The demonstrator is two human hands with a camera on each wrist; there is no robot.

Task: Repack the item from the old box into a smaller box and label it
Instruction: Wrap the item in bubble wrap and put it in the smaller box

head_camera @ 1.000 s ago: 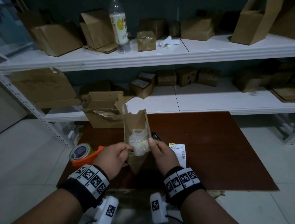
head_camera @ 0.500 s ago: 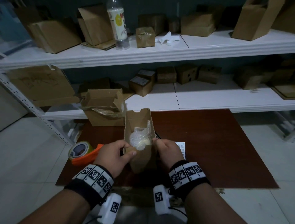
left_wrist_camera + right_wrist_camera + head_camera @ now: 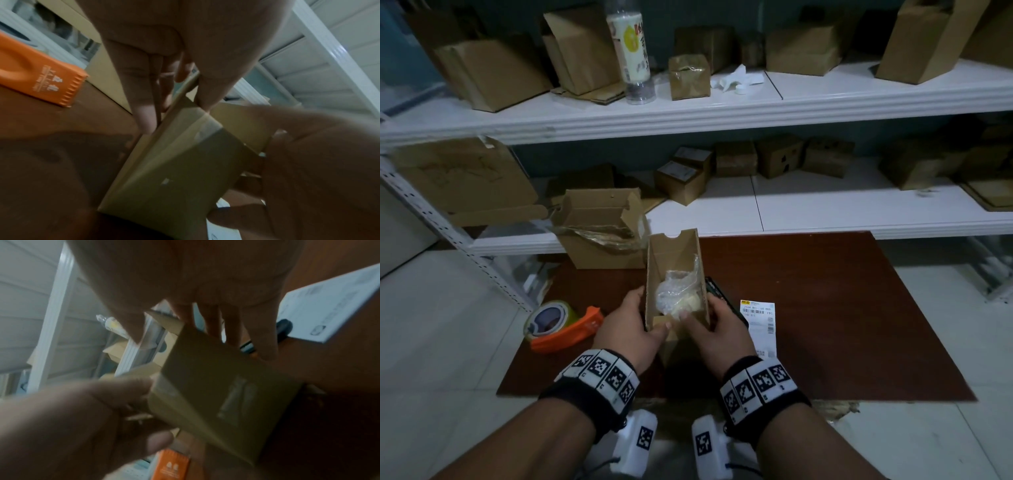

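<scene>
A small open cardboard box [image 3: 671, 260] is held over the brown board [image 3: 825, 308], its lid flap standing up at the far side. Inside lies the item wrapped in clear plastic [image 3: 678, 296]. My left hand [image 3: 631, 325] grips the box's left wall, thumb at the near rim. My right hand [image 3: 717, 330] grips the right wall, thumb tip over the rim touching the plastic. The wrist views show the same box [image 3: 174, 170] [image 3: 216, 386] from below, with fingers [image 3: 141, 104] along its sides. The larger old box [image 3: 599, 233] stands open behind. A white shipping label [image 3: 760, 325] lies right of my right hand.
An orange tape dispenser [image 3: 561, 323] sits at the board's left edge. A dark object [image 3: 717, 291] lies partly hidden behind the small box. White shelves [image 3: 756, 113] behind hold several cardboard boxes and a plastic bottle [image 3: 631, 51]. Pale floor tiles surround the board.
The wrapped item has sunk lower into the small box. Both hands have shifted from pinching the plastic at the opening to gripping the box's side walls.
</scene>
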